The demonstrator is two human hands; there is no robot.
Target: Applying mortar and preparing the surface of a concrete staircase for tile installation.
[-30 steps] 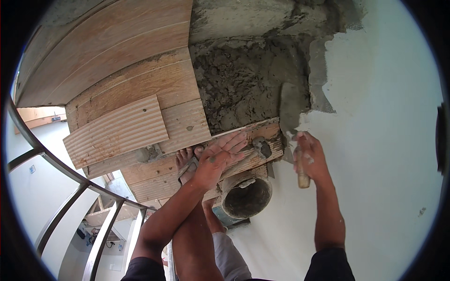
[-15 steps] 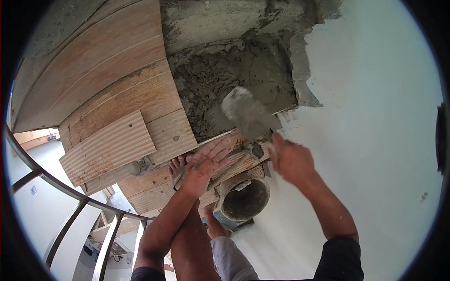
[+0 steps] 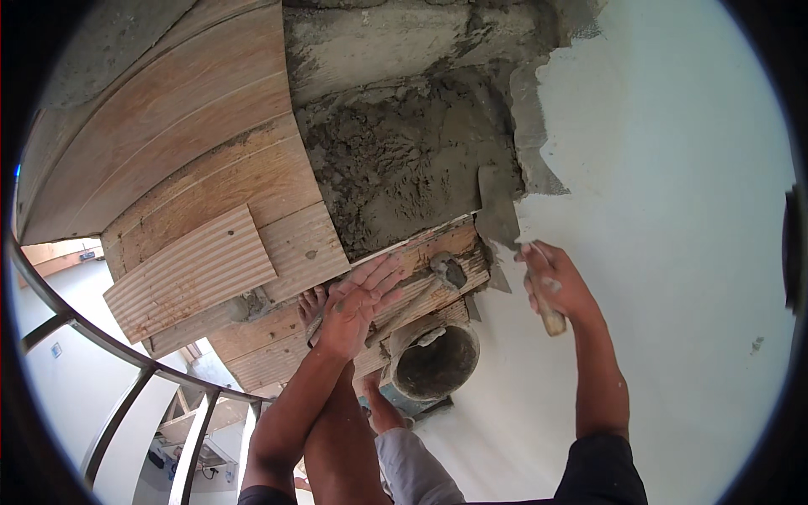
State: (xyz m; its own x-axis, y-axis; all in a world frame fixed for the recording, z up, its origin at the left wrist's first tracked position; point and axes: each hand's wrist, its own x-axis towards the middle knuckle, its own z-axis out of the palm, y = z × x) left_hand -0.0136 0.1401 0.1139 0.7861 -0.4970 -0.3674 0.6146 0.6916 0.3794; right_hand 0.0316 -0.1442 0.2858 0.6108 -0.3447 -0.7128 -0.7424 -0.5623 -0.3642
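My right hand (image 3: pixel 562 282) grips a trowel by its wooden handle. The grey trowel blade (image 3: pixel 498 206) lies at the right end of a bed of wet mortar (image 3: pixel 396 168), beside the white wall. The mortar is rough on the left and smoother toward the right and front edge. My left hand (image 3: pixel 358 303), fingers stretched out, is just in front of the mortar's front edge and holds nothing. Close by on the tiled step lies a grey, mortar-coated lump (image 3: pixel 450 270), seemingly at the end of a stick.
A mortar-stained bucket (image 3: pixel 395 368) stands on the step below. Wood-look tiles (image 3: pixel 210 168) cover the left side, with a loose ribbed-back tile (image 3: pixel 198 273) on top. A metal railing (image 3: pixel 109 341) curves along the lower left. The white wall (image 3: pixel 665 236) borders the right.
The trowel has swung from over the mortar's front edge to its right end by the wall, its blade turning more upright. The mortar's front now looks more spread. My left hand stays open.
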